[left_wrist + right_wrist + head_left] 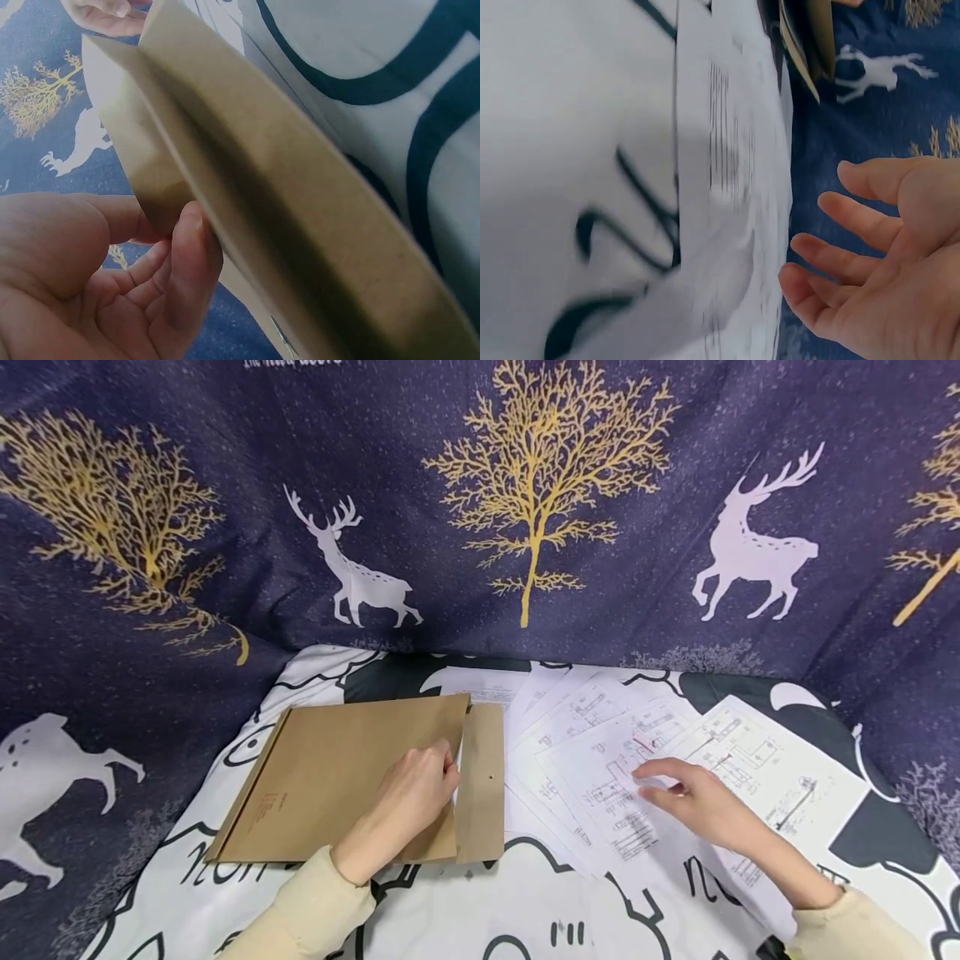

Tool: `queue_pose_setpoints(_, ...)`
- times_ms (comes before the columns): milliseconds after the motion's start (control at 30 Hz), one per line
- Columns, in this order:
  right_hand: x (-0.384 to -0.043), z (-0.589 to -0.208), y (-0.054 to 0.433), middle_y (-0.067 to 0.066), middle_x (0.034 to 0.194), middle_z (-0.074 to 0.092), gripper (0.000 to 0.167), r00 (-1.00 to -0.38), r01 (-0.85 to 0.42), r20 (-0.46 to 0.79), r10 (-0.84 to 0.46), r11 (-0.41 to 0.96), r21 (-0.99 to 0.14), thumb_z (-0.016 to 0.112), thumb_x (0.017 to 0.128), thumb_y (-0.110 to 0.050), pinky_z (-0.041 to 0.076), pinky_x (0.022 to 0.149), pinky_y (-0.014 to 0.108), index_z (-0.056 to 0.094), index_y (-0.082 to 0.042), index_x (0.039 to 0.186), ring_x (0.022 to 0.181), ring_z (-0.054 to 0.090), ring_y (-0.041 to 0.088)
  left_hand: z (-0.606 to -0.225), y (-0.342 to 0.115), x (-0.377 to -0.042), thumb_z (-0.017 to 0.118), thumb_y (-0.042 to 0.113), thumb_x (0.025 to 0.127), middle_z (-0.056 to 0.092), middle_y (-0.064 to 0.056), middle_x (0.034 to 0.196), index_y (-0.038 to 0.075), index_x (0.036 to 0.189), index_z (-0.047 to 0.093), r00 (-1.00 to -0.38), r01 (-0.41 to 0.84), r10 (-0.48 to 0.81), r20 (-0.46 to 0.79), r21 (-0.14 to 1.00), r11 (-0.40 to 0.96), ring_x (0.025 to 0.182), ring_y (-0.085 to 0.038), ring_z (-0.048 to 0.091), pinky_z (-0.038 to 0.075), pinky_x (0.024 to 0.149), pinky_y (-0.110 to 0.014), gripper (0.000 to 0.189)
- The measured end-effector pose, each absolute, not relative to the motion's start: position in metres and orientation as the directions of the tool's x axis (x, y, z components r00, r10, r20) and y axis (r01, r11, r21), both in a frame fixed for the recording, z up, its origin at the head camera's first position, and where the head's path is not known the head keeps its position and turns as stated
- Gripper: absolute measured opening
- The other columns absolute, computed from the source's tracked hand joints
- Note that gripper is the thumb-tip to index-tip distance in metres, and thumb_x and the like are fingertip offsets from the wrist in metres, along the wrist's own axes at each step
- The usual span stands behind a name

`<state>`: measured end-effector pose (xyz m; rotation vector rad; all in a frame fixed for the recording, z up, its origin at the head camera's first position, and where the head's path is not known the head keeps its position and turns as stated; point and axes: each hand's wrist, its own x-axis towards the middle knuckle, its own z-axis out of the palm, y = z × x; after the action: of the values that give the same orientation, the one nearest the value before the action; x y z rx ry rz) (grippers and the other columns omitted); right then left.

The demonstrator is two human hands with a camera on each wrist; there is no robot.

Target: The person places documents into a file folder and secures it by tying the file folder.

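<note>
Left grip point(422, 783): nearly closed, thumb and finger pinching the brown envelope point(337, 768) at its mouth edge. Envelope is just left of the loose papers point(558, 768), flap pointing at them, long axis sideways toward them. Right grip point(693, 802): fingers half spread, loosely bent, over the papers, nothing held.

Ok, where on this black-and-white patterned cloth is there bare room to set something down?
The most bare cloth lies along the near edge, between the left arm's cream sleeve and the white printed sheets. A narrower strip borders the left of the flat brown envelope. It's crowded right of the envelope, where sheets overlap below the right hand.
</note>
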<state>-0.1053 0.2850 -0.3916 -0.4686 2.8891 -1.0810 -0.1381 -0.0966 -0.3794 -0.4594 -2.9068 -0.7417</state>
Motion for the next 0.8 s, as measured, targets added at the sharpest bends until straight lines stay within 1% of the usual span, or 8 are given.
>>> queue_pose_setpoints(133,-0.101,-0.396,0.305,0.019,0.126,0.068,0.026,-0.938,-0.345,0.188,-0.29,0.754,-0.559,0.076,0.092,-0.009,0.056,0.08,0.035,0.074,-0.006,0.117,0.108,0.066,0.026,-0.381,-0.098,-0.137,0.067,0.003,0.092,0.05,0.001,0.063,0.007,0.083,0.059,-0.949,0.313,0.262,0.174,0.446,0.839,0.051,-0.013,0.047,0.037,0.047,-0.028,0.013)
queue_pose_setpoints(200,-0.1,-0.396,0.316,0.021,0.126,0.068,0.027,-0.932,-0.363,0.214,-0.293,0.773,-0.521,0.077,0.09,-0.009,0.057,0.08,0.04,0.074,-0.007,0.117,0.111,0.066,0.03,-0.381,-0.098,-0.137,0.067,0.003,0.092,0.05,0.001,0.063,0.007,0.083,0.059,-0.949,0.315,0.263,0.176,0.446,0.838,0.051,-0.013,0.047,0.037,0.047,-0.027,0.012)
queue_pose_setpoints(233,-0.099,-0.396,0.321,0.022,0.127,0.067,0.028,-0.93,-0.367,0.223,-0.293,0.784,-0.5,0.078,0.089,-0.009,0.057,0.08,0.044,0.074,-0.006,0.116,0.112,0.065,0.033,-0.381,-0.099,-0.137,0.067,0.002,0.092,0.05,0.001,0.063,0.007,0.083,0.059,-0.948,0.318,0.264,0.18,0.447,0.836,0.051,-0.012,0.047,0.036,0.046,-0.027,0.012)
queue_pose_setpoints(300,-0.098,-0.396,0.332,0.026,0.129,0.064,0.03,-0.932,-0.36,0.219,-0.289,0.805,-0.472,0.08,0.088,-0.011,0.056,0.082,0.053,0.073,-0.003,0.117,0.114,0.063,0.045,-0.381,-0.099,-0.138,0.067,0.002,0.092,0.049,0.001,0.062,0.007,0.082,0.059,-0.945,0.325,0.266,0.192,0.448,0.833,0.05,-0.012,0.046,0.036,0.046,-0.027,0.013)
queue_pose_setpoints(367,-0.098,-0.396,0.343,0.032,0.131,0.06,0.035,-0.939,-0.339,0.205,-0.274,0.833,-0.438,0.08,0.089,-0.015,0.05,0.087,0.063,0.071,0.001,0.119,0.118,0.057,0.054,-0.38,-0.099,-0.139,0.067,0.002,0.092,0.049,0.001,0.062,0.007,0.081,0.059,-0.941,0.334,0.268,0.206,0.448,0.83,0.05,-0.012,0.046,0.036,0.046,-0.026,0.014)
queue_pose_setpoints(467,-0.098,-0.397,0.359,0.038,0.133,0.055,0.044,-0.95,-0.306,0.185,-0.253,0.874,-0.378,0.077,0.092,-0.022,0.041,0.092,0.072,0.066,0.008,0.123,0.121,0.05,0.06,-0.38,-0.099,-0.139,0.067,0.001,0.091,0.049,0.001,0.061,0.007,0.08,0.059,-0.938,0.341,0.268,0.221,0.445,0.828,0.05,-0.012,0.046,0.036,0.046,-0.027,0.015)
queue_pose_setpoints(633,-0.099,-0.401,0.384,0.045,0.133,0.049,0.054,-0.97,-0.232,0.153,-0.191,0.918,-0.322,0.069,0.099,-0.029,0.031,0.099,0.076,0.057,0.013,0.131,0.124,0.041,0.065,-0.38,-0.099,-0.138,0.067,0.001,0.091,0.049,0.001,0.061,0.007,0.08,0.059,-0.94,0.337,0.265,0.216,0.449,0.828,0.049,-0.012,0.046,0.036,0.045,-0.026,0.015)
queue_pose_setpoints(800,-0.107,-0.404,0.407,0.049,0.134,0.043,0.063,-0.986,-0.156,0.094,-0.135,0.944,-0.289,0.063,0.103,-0.035,0.029,0.099,0.077,0.048,0.017,0.134,0.124,0.036,0.068,-0.38,-0.099,-0.137,0.067,0.002,0.092,0.049,0.001,0.061,0.007,0.081,0.059,-0.944,0.327,0.261,0.202,0.454,0.829,0.049,-0.011,0.046,0.036,0.045,-0.026,0.015)
